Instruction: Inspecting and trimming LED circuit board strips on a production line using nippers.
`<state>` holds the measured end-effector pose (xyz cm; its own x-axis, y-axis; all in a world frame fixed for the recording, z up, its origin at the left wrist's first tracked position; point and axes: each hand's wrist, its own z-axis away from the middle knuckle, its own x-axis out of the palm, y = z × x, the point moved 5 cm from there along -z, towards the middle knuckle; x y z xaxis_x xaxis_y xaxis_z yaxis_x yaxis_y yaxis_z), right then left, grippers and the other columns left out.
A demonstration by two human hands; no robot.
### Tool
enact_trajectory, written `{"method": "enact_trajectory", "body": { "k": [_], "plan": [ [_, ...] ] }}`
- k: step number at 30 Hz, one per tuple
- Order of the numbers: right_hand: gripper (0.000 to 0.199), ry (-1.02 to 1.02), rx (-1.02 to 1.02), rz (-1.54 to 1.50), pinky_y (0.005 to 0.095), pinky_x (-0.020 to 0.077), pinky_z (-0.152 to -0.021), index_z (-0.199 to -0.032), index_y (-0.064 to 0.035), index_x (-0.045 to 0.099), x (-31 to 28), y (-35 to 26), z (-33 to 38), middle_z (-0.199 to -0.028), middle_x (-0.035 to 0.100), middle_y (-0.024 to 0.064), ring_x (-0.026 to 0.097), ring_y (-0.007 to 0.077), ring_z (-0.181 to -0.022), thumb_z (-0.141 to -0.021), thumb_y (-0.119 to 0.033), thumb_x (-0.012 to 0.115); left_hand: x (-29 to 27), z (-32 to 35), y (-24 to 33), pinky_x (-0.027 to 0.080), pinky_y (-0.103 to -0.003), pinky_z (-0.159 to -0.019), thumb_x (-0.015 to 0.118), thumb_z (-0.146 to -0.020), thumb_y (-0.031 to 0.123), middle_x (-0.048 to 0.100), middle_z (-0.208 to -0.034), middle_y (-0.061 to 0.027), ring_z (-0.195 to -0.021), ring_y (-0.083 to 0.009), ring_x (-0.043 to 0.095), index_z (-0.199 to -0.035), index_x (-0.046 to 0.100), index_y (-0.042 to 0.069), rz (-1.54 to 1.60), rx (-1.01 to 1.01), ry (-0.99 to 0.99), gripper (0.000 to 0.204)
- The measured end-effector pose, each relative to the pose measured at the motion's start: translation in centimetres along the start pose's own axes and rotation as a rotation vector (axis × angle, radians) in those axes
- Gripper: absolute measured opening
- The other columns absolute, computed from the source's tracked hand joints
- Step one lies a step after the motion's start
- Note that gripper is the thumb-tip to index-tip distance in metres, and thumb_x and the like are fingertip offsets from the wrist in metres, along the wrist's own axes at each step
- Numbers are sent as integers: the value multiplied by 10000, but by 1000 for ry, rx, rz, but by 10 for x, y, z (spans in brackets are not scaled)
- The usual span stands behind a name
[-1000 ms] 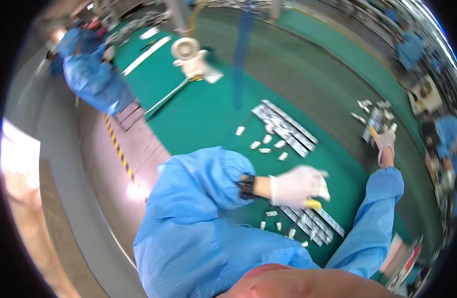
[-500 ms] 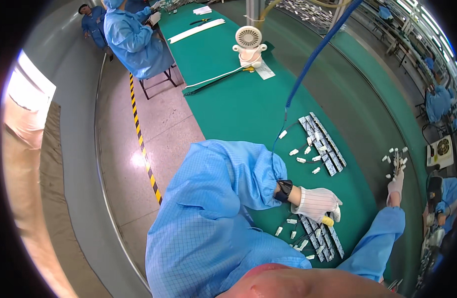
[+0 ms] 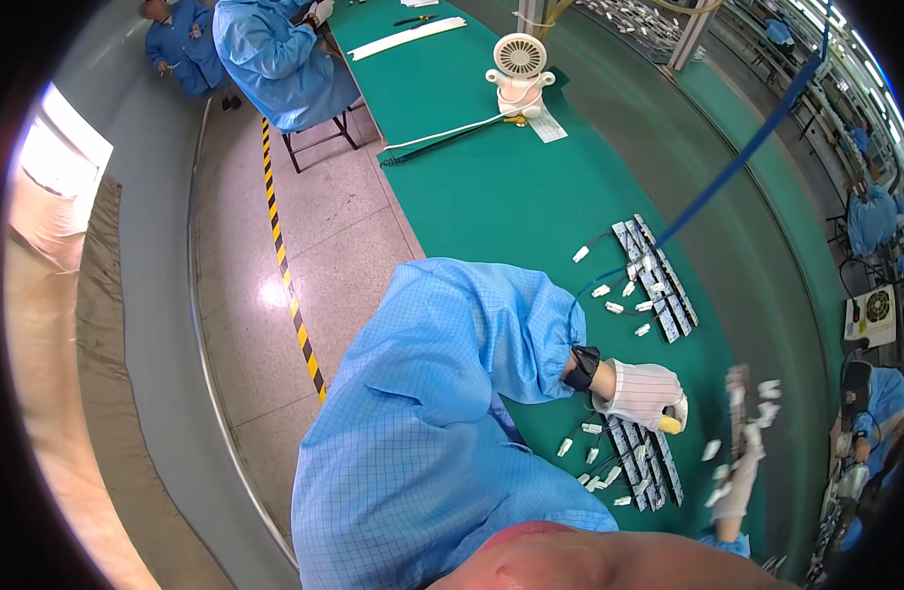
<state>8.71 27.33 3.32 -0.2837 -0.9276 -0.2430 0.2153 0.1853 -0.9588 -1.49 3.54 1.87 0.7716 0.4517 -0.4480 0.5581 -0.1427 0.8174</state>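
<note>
My left hand, in a striped white glove with a yellow fingertip cover, is over the upper ends of several narrow light strips. Its fingers are curled and close together; what lies under them is hidden. Wires with white plugs spread to the left of these strips. A black strap circles my left wrist, with a blue cord running up from it. My gloved right hand is smeared by motion near the table's right edge, gripping a bundle of strips with white plugs.
Farther up the green table lies a second group of light strips. A small white fan stands beyond it, near a long white strip. A grey belt runs along the right. A co-worker sits at the far left.
My right hand has come left and nearer to me from over the belt, bringing the bundle along. My left hand stays by the near strips. The whole view has shifted slightly.
</note>
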Motion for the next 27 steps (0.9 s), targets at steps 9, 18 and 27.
{"method": "enact_trajectory", "body": {
  "k": [9,18,27],
  "plan": [
    [587,-153,-549,1082,425,299,-1058,-1245,-31,415,38,-14,46,-1314,411,196,380,362,-1240,-688,153,448,7,2,2,480,-373,-675,590,-790,225,656,-810,-106,-740,-290,609,-870,682,78,-56,7,25,191],
    [527,-205,-277,827,412,293,-1047,-1257,-46,444,38,-17,40,-1331,387,221,366,388,-1242,-737,20,497,5,1,1,476,-384,-656,603,-784,231,645,-770,-118,-720,-301,604,-862,680,71,-36,-24,13,194],
    [852,-246,-406,1095,418,316,-1041,-1265,-73,430,38,-31,46,-1314,399,191,375,383,-1228,-475,74,713,9,0,-5,473,-391,-654,613,-773,244,641,-769,-122,-705,-299,602,-820,679,68,-40,19,53,194]
  ]
}}
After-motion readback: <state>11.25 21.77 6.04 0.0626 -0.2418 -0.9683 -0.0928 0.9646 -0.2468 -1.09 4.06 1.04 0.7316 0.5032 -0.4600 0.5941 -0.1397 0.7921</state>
